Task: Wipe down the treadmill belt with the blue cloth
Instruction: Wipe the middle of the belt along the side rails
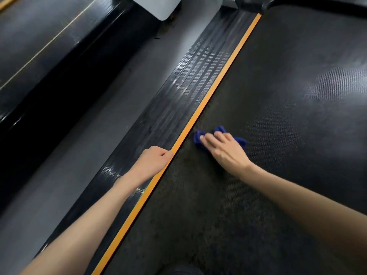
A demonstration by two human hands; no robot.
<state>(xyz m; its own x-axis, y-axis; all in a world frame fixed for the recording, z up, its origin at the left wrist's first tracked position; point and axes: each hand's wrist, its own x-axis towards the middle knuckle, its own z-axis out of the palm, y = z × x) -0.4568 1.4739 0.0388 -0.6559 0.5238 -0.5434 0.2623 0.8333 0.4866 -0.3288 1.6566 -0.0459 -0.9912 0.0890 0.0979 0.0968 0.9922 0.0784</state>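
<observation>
Your right hand (pixel 224 150) presses the bunched blue cloth (pixel 198 138) with fingers laid flat onto the treadmill belt (pixel 278 96), near its left edge beside the orange stripe (pixel 218 80). Your left hand (pixel 154 160), curled on nothing, rests on the ribbed side rail (pixel 188 86), thumb touching the stripe. Bare belt stretches right and ahead.

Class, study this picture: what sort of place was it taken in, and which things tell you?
Probably a gym. The right hand presses a blue cloth on a treadmill belt edged by an orange stripe and ribbed side rail, and a second machine stands left across grey floor.
</observation>
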